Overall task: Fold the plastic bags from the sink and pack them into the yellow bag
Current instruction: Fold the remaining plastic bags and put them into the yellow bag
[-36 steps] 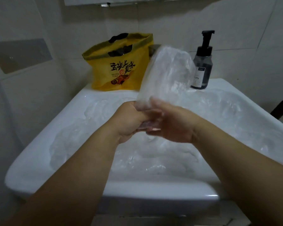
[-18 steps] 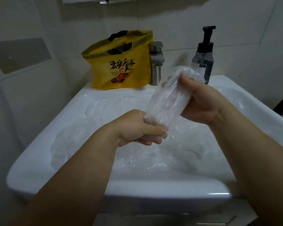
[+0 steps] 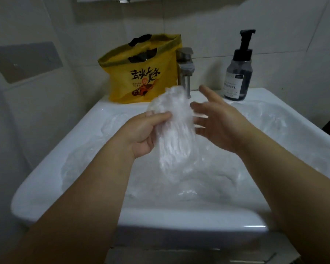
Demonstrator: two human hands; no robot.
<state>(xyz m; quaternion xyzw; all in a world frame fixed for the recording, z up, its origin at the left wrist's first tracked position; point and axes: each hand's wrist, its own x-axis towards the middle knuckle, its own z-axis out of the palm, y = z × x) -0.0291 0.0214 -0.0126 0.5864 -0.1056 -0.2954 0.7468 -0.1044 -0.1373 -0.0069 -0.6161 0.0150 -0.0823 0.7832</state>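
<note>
The white sink (image 3: pixel 69 147) is wide with smooth, round edges, and there is open room above it in front of the tap (image 3: pixel 185 69). Soft, clear, crinkly bags (image 3: pixel 227 178) fill it below the tap. Just in front of the tap, the left grip (image 3: pixel 145 134) pinches one bunched bag (image 3: pixel 175 145), thumb on top. The right grip (image 3: pixel 217 126) holds nothing, its fingers spread flat beside that bag. The shiny yellow bag (image 3: pixel 141 77) stands left of the tap.
</note>
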